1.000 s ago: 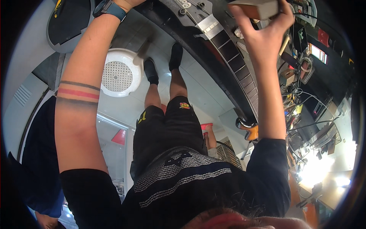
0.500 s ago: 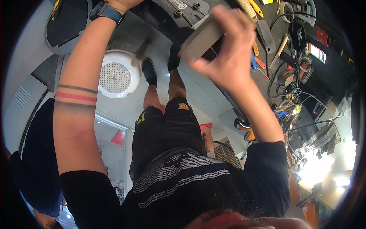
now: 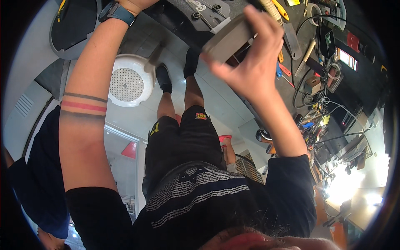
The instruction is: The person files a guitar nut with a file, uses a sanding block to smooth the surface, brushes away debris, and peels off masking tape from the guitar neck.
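Note:
My right hand (image 3: 255,68) grips a grey-brown rectangular block (image 3: 228,41), thumb along its near edge and fingers over its far side. The block is tilted, held at the bench edge beside a dark flat panel (image 3: 204,12) with round knobs or fittings on it. At the top edge, my left hand (image 3: 139,3) is cut off past the wrist, with a dark watch (image 3: 116,13) on that arm. The fingers of that hand lie outside the picture, so what they touch is hidden.
Along the right, the dark bench carries a flat metal blade (image 3: 293,43), a wooden-handled tool (image 3: 306,54), screwdrivers (image 3: 285,70) and tangled cables (image 3: 323,98). A white plastic stool (image 3: 146,89) stands on the floor. Another person in dark clothes (image 3: 39,179) is at the left.
My right hand and the block have shifted slightly to the right, and their blur has lessened. My left arm has barely moved.

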Motion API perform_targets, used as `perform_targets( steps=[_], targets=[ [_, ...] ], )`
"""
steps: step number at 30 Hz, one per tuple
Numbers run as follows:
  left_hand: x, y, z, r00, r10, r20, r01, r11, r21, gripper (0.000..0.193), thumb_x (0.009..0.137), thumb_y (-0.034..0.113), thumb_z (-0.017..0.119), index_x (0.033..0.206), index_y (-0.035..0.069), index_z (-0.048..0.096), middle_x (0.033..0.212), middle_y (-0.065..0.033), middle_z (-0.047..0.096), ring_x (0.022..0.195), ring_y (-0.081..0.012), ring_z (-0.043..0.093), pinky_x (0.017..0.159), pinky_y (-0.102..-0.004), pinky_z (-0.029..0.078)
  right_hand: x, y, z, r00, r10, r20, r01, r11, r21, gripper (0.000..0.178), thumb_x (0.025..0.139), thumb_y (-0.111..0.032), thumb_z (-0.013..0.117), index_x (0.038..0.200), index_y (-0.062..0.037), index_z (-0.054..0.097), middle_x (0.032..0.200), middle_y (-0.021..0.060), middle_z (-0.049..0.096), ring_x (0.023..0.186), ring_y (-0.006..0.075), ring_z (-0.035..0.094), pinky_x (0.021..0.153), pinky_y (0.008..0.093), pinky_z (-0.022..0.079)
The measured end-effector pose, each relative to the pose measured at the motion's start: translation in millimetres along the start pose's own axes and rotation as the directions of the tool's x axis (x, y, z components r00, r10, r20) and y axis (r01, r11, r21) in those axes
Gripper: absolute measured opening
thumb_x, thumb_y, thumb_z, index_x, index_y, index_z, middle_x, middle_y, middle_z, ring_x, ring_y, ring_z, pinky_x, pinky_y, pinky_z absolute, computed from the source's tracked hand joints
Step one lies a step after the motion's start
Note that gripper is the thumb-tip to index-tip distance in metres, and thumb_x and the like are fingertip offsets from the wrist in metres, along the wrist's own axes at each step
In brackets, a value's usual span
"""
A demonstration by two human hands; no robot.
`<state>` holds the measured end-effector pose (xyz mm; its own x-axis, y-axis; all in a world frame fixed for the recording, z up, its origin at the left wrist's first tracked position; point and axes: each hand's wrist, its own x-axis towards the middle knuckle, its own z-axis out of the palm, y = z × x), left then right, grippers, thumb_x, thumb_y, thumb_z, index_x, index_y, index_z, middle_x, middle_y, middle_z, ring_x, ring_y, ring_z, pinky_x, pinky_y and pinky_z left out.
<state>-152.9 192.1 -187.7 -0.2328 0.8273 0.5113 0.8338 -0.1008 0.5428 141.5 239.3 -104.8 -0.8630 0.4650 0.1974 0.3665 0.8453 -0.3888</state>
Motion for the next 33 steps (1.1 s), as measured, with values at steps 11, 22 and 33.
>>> perform_targets(
  steps=[11,22,33],
  targets=[
    [-1,1,-1,1.0,-0.022,0.019,0.021,1.0,0.003,0.014,0.089,0.013,0.071,0.082,0.001,0.067,0.092,-0.0137,0.063,0.091,-0.0356,0.057,0.081,-0.0446,0.048,52,47,-9,0.978,0.13,-0.162,-0.151,0.98,-0.126,0.105,0.07,-0.036,0.088,0.159,-0.0077,0.04,0.139,0.0223,0.052,0.129,0.0393,0.052,0.109,0.0513,0.04],
    [3,-1,1,1.0,-0.023,0.019,0.023,1.0,0.0,0.012,0.087,0.011,0.071,0.083,0.002,0.066,0.091,-0.014,0.062,0.089,-0.0359,0.057,0.08,-0.0439,0.047,109,114,-45,0.97,0.151,-0.19,-0.192,0.956,-0.22,0.093,0.083,-0.036,0.083,0.161,-0.0086,0.04,0.146,0.025,0.052,0.135,0.0413,0.054,0.115,0.0506,0.044],
    [6,3,4,0.999,-0.038,-0.001,0.038,0.999,-0.017,0.009,0.084,0.008,0.071,0.083,0.002,0.065,0.091,-0.0147,0.062,0.086,-0.0359,0.057,0.078,-0.0436,0.046,127,110,-53,0.957,0.285,-0.049,-0.284,0.959,0.018,0.094,0.079,-0.028,0.077,0.161,-0.0106,0.036,0.152,0.022,0.046,0.139,0.0395,0.051,0.119,0.0474,0.042]
  ],
)
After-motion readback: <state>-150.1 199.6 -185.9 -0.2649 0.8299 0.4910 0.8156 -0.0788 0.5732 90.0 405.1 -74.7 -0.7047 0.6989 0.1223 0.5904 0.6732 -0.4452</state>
